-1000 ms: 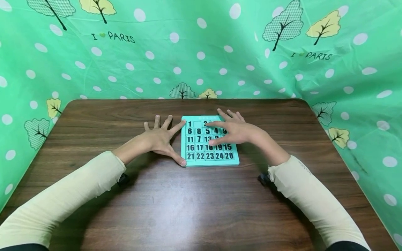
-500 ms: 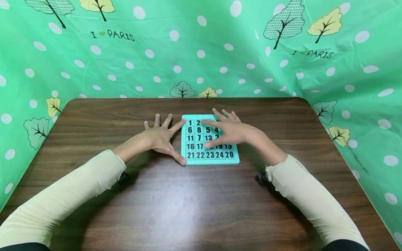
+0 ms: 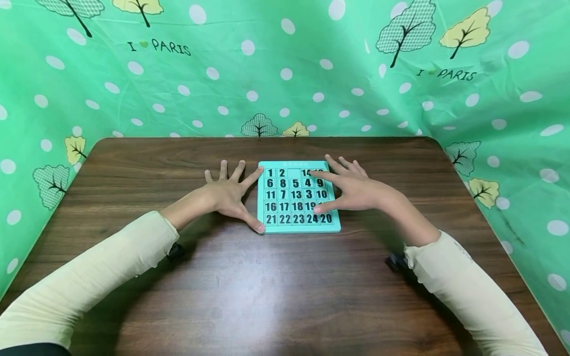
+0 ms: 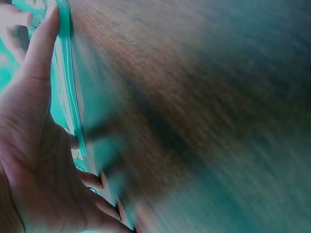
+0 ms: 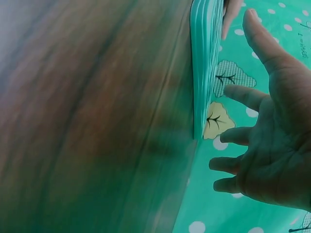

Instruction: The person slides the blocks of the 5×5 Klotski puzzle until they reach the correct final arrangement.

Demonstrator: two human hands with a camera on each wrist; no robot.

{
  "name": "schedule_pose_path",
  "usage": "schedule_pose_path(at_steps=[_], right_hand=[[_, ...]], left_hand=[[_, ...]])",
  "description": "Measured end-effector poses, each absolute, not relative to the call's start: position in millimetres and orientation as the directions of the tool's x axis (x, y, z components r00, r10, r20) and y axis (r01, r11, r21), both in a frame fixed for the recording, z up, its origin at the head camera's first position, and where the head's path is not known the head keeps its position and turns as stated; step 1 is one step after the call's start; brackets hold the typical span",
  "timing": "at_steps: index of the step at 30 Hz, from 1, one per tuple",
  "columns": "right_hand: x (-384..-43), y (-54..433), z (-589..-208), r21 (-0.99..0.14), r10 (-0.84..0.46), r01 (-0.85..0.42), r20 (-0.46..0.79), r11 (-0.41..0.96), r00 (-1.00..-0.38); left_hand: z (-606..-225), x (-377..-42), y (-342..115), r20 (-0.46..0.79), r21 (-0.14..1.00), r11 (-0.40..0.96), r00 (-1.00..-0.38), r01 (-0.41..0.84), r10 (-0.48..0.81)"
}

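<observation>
A turquoise number slide puzzle lies flat on the table, its tiles printed with black numbers. In the top row, 1 and 2 sit at the left, then a vacant slot, then 14 and a tile partly covered by a finger. My left hand is spread at the puzzle's left edge, with index finger and thumb touching its upper and lower left corners. Over the right side is my right hand, fingers extended; in the right wrist view this hand holds nothing, and its index finger and thumb look raised off the tiles.
The brown wooden table extends around the puzzle. A green curtain with white dots and printed trees hangs behind its far edge and along both sides. Dark wrist devices sit below the sleeves.
The 2 tile has slid left from the third to the second place in the top row, leaving the third slot vacant. My right hand moved left, then back right. My left hand stayed put.
</observation>
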State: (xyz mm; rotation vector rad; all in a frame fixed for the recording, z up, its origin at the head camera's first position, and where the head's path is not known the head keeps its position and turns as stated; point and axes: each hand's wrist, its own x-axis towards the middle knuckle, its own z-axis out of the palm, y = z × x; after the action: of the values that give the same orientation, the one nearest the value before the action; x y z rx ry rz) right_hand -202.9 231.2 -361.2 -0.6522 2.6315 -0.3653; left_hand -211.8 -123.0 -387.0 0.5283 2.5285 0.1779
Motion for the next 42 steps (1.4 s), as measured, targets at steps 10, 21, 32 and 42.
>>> schedule_pose_path(at_steps=[10,21,32,42], right_hand=[[-202.5,232.7,-365.2,-0.357,-0.5,-0.385,-0.326,0.851,-0.803],[-219.6,207.7,-369.3,-0.376,-0.555,-0.43,-0.343,0.821,-0.758],[-207.9,227.2,-363.5,-0.359,-0.525,-0.409,-0.333,0.839,-0.784],[-219.7,224.1,-364.7,-0.329,-0.504,-0.403,-0.335,0.854,-0.796]], left_hand=[[-387.1,-211.4,-121.5,-0.503,0.234,0.915,-0.765,0.328,0.403],[-387.6,-212.2,-121.0,-0.506,0.214,0.915,-0.763,0.342,0.404],[-382.9,-211.9,-119.3,-0.509,0.205,0.913,-0.758,0.352,0.407],[-380.6,-211.4,-120.7,-0.513,0.215,0.915,-0.757,0.343,0.404]])
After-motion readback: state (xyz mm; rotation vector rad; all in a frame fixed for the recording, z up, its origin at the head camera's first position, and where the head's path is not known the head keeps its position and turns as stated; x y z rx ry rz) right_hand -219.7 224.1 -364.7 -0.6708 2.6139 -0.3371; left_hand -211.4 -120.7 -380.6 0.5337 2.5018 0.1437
